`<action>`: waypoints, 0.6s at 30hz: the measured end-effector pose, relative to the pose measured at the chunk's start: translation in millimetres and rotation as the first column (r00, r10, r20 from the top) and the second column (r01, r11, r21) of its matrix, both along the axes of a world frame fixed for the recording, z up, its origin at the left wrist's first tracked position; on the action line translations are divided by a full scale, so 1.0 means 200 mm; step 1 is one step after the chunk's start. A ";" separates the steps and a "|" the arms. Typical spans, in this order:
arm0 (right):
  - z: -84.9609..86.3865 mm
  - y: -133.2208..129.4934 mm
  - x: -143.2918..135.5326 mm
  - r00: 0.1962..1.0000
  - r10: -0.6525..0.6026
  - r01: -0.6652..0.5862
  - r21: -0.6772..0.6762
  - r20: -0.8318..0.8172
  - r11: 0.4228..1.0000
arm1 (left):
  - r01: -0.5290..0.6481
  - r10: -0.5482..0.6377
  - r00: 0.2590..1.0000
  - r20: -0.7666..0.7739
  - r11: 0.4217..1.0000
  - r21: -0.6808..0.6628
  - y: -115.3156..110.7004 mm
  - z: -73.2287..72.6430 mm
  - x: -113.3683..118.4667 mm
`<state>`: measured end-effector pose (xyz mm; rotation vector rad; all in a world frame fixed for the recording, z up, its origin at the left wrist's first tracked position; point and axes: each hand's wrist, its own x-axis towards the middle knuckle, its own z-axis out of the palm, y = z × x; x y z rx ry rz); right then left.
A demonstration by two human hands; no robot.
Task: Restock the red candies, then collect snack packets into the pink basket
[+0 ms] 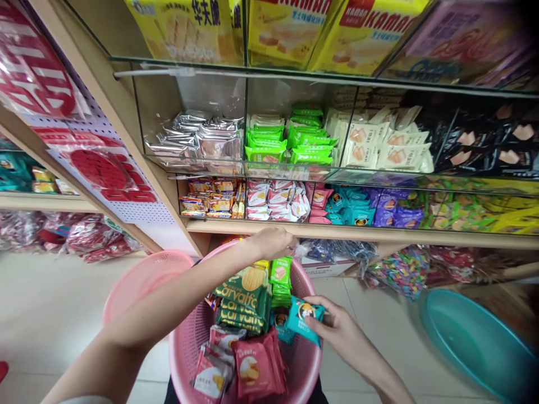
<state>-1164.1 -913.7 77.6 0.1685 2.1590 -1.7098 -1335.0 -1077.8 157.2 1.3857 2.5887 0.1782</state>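
Observation:
A pink basket (pixel 314 365) holds snack packs: dark green ones (pixel 244 306), light green ones (pixel 281 272), red ones (pixel 256 367) and white-and-red ones (pixel 213 373). My right hand (pixel 332 325) pinches a teal packet (pixel 304 318) over the basket's right side, beside another teal packet (pixel 283 324) inside. Stretched across the basket, my left arm ends with my left hand (pixel 273 244) at its far rim, just below the shelf edge. The fingers of that hand are curled, and whatever they may hold is hidden.
Glass shelves (pixel 295 168) of sorted snack packs rise in front, with teal packets (pixel 351 205) in the lowest row. Another pink basket (pixel 135 280) stands at the left. A teal basin (pixel 471 342) lies on the floor at the right.

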 end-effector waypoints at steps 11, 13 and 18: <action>-0.04 -0.18 -0.04 0.963 0.271 -0.207 0.606 -0.014 0.768 | -0.601 0.548 0.798 0.252 0.753 0.268 -0.78 0.05 0.31; -0.07 -0.19 -0.07 0.953 0.301 -0.237 0.617 0.000 0.750 | -0.740 0.716 0.668 0.201 0.613 0.277 -0.95 -0.01 0.39; -0.13 -0.20 -0.10 0.944 0.329 -0.261 0.608 -0.001 0.750 | -0.878 0.879 0.454 0.149 0.412 0.246 -1.29 -0.20 0.58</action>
